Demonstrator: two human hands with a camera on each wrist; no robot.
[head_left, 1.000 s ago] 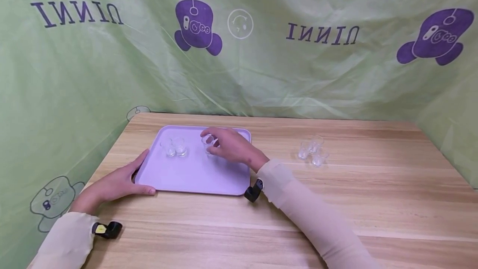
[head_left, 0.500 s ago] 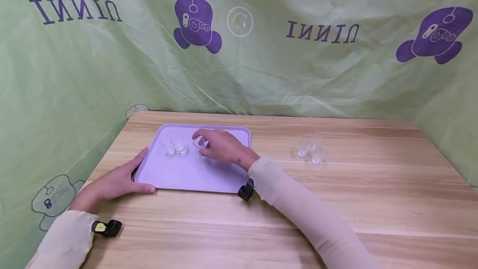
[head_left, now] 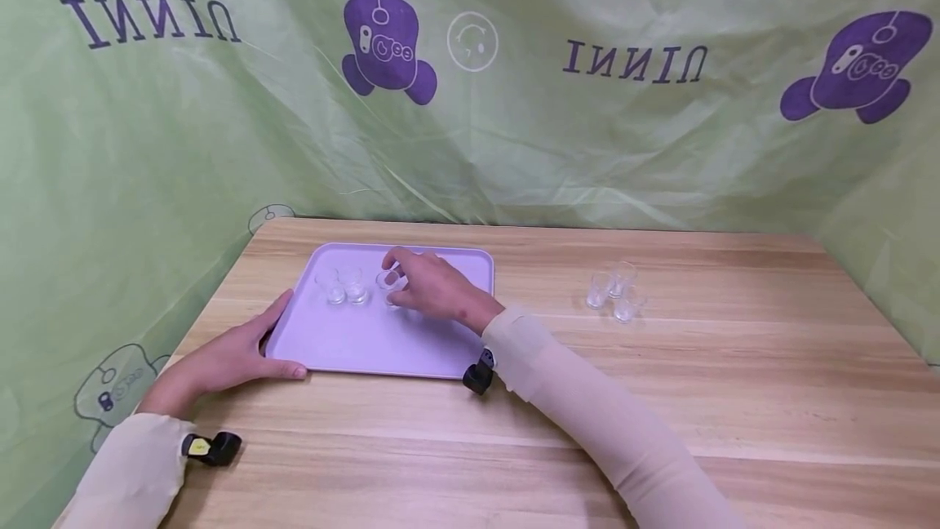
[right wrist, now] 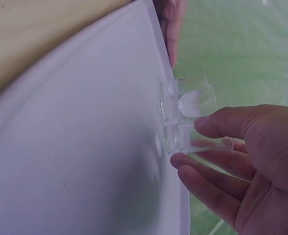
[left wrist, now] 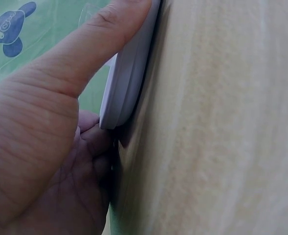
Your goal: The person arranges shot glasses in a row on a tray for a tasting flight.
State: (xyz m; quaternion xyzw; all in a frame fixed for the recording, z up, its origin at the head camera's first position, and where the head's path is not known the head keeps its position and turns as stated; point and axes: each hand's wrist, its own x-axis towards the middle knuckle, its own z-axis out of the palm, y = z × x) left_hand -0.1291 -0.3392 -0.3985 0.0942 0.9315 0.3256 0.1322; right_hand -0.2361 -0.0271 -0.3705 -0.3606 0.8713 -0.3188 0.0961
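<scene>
On the lavender tray [head_left: 382, 341], two clear shot glasses stand at the left: an outer glass [head_left: 335, 294] and an inner glass [head_left: 356, 292]. My right hand [head_left: 441, 288] holds a third shot glass [head_left: 386, 284] upright beside them, thumb on one side and fingers on the other. In the right wrist view the held glass [right wrist: 173, 138] is close to the tray surface, with another glass [right wrist: 170, 105] next to it. My left hand [head_left: 228, 357] holds the tray's near-left corner, thumb along the front edge and fingers at the left side.
Three more shot glasses [head_left: 598, 292] stand close together on the wooden table [head_left: 698, 398], to the right of the tray. A green printed cloth [head_left: 514, 153] hangs behind the table and along its sides.
My right hand has moved left across the tray with the shot glass, bringing it nearer to the two standing glasses. The left hand and tray stay in place.
</scene>
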